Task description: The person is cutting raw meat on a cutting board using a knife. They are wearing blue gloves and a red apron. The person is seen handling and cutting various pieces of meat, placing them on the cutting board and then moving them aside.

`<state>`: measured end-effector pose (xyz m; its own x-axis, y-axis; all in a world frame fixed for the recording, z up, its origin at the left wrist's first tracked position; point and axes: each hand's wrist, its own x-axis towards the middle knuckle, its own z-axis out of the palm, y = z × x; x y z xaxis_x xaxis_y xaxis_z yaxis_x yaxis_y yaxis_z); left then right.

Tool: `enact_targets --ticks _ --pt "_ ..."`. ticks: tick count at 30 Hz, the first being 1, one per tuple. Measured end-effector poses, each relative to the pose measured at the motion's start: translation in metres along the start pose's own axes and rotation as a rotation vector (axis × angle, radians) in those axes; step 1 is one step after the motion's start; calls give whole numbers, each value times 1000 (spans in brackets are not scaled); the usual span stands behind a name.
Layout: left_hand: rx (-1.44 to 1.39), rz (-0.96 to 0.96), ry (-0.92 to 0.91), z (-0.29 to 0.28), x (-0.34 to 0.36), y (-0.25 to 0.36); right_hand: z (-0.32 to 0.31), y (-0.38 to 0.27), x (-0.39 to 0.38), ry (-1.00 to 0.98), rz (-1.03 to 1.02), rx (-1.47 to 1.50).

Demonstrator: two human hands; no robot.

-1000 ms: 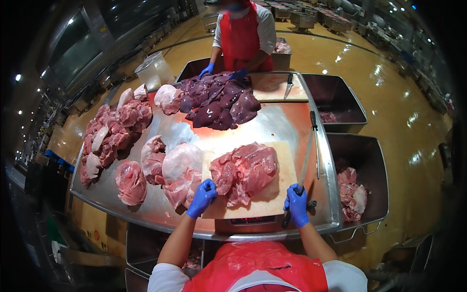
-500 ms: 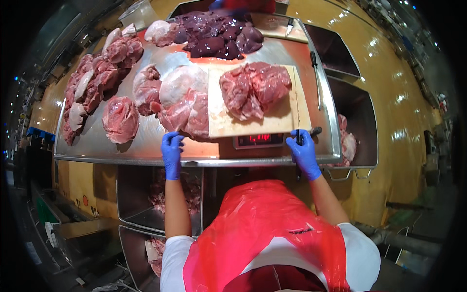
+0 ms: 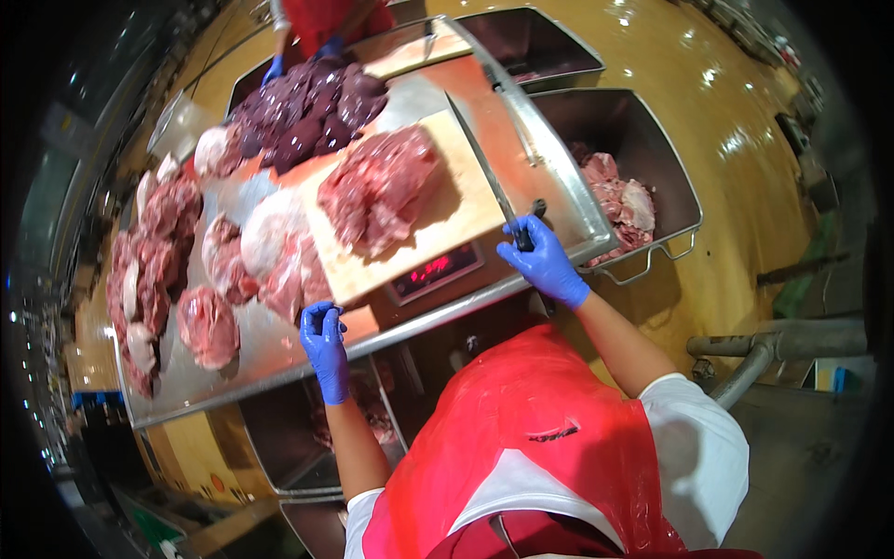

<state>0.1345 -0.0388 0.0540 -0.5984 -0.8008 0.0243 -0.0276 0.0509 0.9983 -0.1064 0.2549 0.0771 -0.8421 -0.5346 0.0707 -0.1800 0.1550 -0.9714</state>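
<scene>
My right hand (image 3: 548, 264), in a blue glove, grips the black handle of a long knife (image 3: 482, 160) by the table's front edge. Its narrow blade points away along the right side of a pale cutting board (image 3: 447, 219). A large piece of raw meat (image 3: 380, 186) rests on that board. Close to the board's near left corner is my left hand (image 3: 324, 352), also gloved in blue, its fingers loosely bent and apart with nothing visible in them. Under the board's near edge shows a scale (image 3: 435, 276) with a red lit display.
Raw meat pieces (image 3: 207, 326) lie along the left of the metal table (image 3: 372, 343). Dark organ meat (image 3: 307, 107) is heaped at the far side, near another person (image 3: 326, 20) in red. Metal bins hold meat (image 3: 619, 200) at the right. A sharpening steel (image 3: 517, 121) lies on the table.
The view has turned and shifted, so the table now slants up to the right. The right hand still holds the knife. More of the person across the table shows.
</scene>
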Motion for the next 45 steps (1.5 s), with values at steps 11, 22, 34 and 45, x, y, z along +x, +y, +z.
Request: enact_targets --ticks 11,22,34,45 --pt "234 170 -668 421 212 162 -242 121 -7 348 43 -155" --pt "1139 106 -311 617 269 -130 -373 171 -25 471 354 -214" --pt "213 326 -69 601 228 -41 -390 179 -52 587 396 -78" --pt "-568 74 -881 648 28 173 -359 141 -162 709 192 -168"
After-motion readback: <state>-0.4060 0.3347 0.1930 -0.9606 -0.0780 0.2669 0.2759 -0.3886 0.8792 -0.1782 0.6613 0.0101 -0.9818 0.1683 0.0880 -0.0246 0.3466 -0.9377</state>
